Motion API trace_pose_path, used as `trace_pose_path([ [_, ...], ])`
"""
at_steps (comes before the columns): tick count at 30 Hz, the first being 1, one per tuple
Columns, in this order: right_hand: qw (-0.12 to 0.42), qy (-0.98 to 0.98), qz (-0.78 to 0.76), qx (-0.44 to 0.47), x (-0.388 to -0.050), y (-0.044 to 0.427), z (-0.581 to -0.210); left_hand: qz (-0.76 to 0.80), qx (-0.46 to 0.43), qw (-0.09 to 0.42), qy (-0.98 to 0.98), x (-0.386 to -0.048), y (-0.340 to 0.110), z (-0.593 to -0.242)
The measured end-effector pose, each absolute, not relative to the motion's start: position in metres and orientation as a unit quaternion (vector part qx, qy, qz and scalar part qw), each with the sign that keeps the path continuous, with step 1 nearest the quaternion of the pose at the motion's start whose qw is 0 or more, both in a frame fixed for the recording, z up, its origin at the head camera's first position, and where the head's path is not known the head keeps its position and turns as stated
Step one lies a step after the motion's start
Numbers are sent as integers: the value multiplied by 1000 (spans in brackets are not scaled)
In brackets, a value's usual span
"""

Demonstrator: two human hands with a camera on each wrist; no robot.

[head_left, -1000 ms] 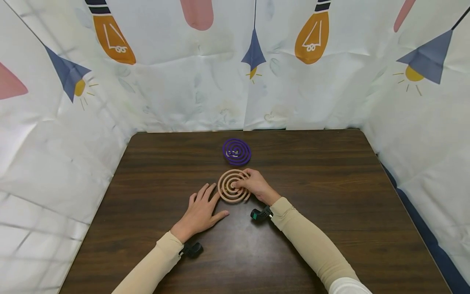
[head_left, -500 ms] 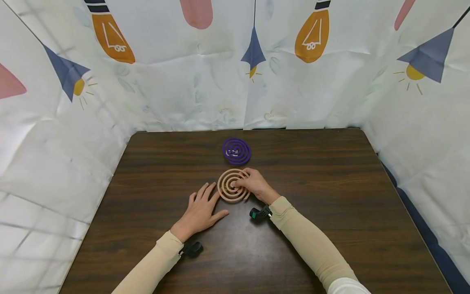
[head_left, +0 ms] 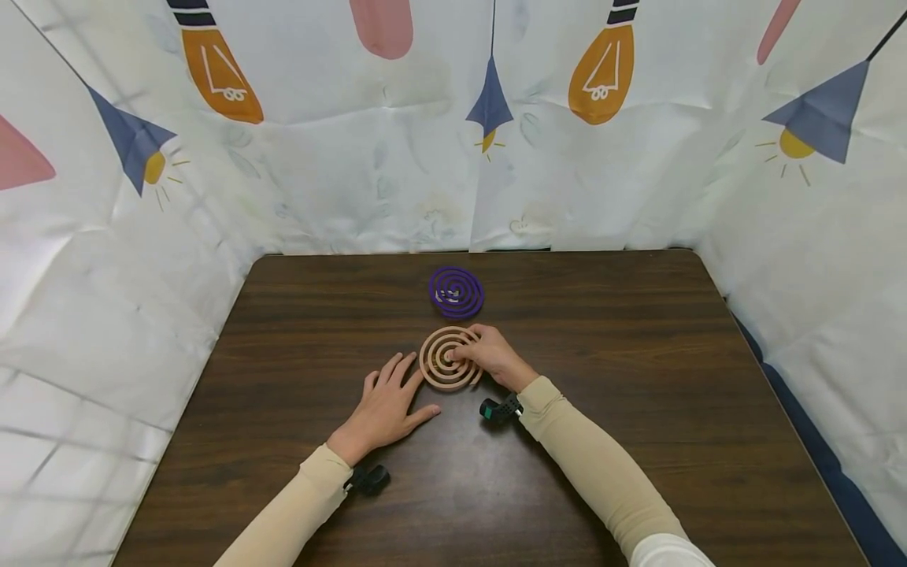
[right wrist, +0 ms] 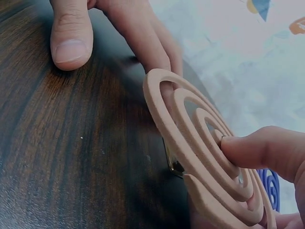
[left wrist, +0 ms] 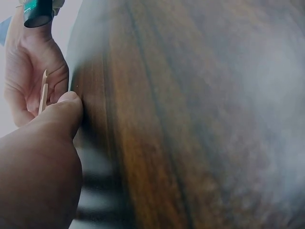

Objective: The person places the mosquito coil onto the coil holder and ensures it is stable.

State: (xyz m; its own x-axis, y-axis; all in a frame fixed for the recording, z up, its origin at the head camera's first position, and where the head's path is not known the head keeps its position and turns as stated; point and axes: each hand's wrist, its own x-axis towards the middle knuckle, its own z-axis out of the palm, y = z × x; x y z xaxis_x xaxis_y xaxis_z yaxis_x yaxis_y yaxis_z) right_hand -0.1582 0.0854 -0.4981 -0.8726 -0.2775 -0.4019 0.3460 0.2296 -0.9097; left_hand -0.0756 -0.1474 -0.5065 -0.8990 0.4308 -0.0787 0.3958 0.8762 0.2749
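A tan mosquito coil [head_left: 430,354] is at mid-table, and my right hand [head_left: 498,359] pinches it with the thumb near its centre. The right wrist view shows the coil [right wrist: 177,131] slanted, the fingers behind it partly hidden. A small shiny gold-coloured piece [right wrist: 174,164] shows below the coil; its shape is mostly covered. My left hand [head_left: 380,411] lies with fingers spread on the table at the coil's left edge. Its fingertips are close to the rim; whether they touch it I cannot tell. In the left wrist view the coil appears as a thin edge [left wrist: 44,98].
A purple mosquito coil [head_left: 469,291] lies behind the tan one, with a pale, shiny piece at its middle. The dark wooden table [head_left: 638,394] ends against a white printed cloth [head_left: 425,197]. Black cameras [head_left: 499,409] sit on both wrists.
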Motion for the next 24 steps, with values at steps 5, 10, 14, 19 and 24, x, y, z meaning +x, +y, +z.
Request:
trace_pose_path([
  [5,254,739,-624,23,-158,85,-495,127,218,76,965,-76,-149,-507],
  [10,256,744,-617,25,-160,84,-493,128,222,69,964,-77,-150,-508],
  [14,259,748,-611,27,-161,83,-493,127,227,60,964,-76,-151,-507],
  [19,269,743,-612,32,-163,84,-494,125,233,52,963,-77,-152,-507],
  [24,271,742,-612,35,-163,84,-494,125,235,54,963,-77,-153,-508],
])
